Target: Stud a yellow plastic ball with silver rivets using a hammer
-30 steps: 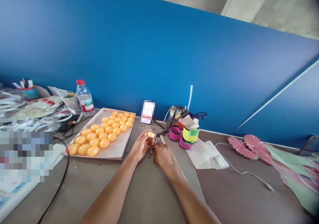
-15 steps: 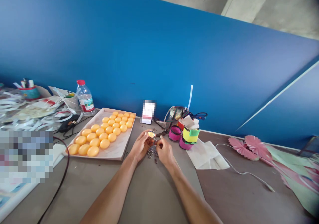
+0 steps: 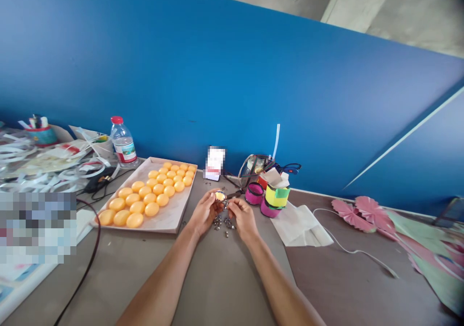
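My left hand (image 3: 205, 212) is closed around a small yellow half-shell (image 3: 219, 196), held just above the brown table. My right hand (image 3: 243, 215) is pinched at the shell's right edge on something too small to make out. Small dark metal pieces (image 3: 223, 223) lie scattered on the table between and under my hands. To the left, a shallow tray (image 3: 173, 217) holds several rows of yellow half-shells (image 3: 152, 190).
Pink and yellow tape rolls (image 3: 270, 198) and a clear jar stand behind my hands. White cloth (image 3: 302, 224) and a white cable (image 3: 357, 251) lie to the right, with pink paper fans (image 3: 357, 212) beyond. A water bottle (image 3: 123, 142), white strips and a black cable (image 3: 87, 263) are on the left.
My right hand has moved up and to the right, from beside my left palm to the shell's right edge. More dark pieces now show on the table. My left hand has hardly moved.
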Demonstrator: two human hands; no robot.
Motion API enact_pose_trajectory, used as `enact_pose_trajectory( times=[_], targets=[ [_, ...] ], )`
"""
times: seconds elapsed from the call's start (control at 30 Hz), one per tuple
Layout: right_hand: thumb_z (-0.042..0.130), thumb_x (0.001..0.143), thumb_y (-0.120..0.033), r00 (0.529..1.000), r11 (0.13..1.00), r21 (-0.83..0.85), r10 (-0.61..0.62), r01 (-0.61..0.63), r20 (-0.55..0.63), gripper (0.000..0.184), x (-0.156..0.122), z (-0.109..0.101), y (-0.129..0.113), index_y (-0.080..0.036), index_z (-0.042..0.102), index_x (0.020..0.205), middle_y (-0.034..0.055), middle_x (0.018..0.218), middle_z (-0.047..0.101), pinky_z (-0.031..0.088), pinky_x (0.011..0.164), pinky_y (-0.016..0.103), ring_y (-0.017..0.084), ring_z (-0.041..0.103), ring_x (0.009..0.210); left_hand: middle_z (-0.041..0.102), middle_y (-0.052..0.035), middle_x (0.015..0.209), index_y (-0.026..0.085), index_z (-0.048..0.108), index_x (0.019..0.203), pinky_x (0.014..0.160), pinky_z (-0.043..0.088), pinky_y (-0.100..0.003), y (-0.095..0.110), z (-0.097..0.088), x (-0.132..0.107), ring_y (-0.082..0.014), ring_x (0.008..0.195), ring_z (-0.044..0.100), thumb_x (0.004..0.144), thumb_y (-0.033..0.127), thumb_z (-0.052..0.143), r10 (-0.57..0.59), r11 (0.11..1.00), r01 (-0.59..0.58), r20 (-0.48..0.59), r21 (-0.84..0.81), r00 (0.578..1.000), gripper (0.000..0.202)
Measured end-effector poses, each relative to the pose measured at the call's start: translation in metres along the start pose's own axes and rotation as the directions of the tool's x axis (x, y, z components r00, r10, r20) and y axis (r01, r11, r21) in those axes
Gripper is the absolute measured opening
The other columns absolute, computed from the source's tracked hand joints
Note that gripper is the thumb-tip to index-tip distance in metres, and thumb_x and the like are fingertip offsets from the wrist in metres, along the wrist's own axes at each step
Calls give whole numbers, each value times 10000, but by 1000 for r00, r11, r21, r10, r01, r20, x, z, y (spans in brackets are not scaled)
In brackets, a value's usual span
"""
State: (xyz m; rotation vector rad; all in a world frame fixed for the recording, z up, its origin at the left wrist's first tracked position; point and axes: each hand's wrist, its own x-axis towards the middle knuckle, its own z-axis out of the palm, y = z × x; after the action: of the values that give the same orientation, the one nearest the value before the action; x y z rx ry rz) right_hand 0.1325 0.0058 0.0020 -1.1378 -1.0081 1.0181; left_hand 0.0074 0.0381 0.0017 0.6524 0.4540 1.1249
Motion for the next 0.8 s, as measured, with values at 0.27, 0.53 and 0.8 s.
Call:
enact_pose_trajectory(
  times=[0.27,0.53,0.8],
  targets=[
    [649,626,-249,998,958,280,56,-62,28,139,-1,3,-4,-179,546,689,-54,574,545,277,472,202,54,399,440,620,-42,829,172,560,996,654,434,-260,-4,0,0,-133,694,581,731,296,630,2,999,-4,62,38,998,301],
    [687,609,-267,991,918,376,105,-129,84,184,0,2,-6,-181,529,647,-70,533,470,278,494,209,58,373,457,615,-43,842,166,565,1014,666,436,-254,-5,1,-2,-125,702,572,727,269,635,-2,998,-4,96,63,995,313],
    [687,603,-273,985,920,359,119,-158,129,184,-1,1,-9,-185,527,627,-61,541,484,281,505,217,67,381,466,618,-50,856,169,574,1018,657,435,-260,-5,0,-1,-126,698,571,719,288,640,6,997,-14,94,78,996,328]
  ],
)
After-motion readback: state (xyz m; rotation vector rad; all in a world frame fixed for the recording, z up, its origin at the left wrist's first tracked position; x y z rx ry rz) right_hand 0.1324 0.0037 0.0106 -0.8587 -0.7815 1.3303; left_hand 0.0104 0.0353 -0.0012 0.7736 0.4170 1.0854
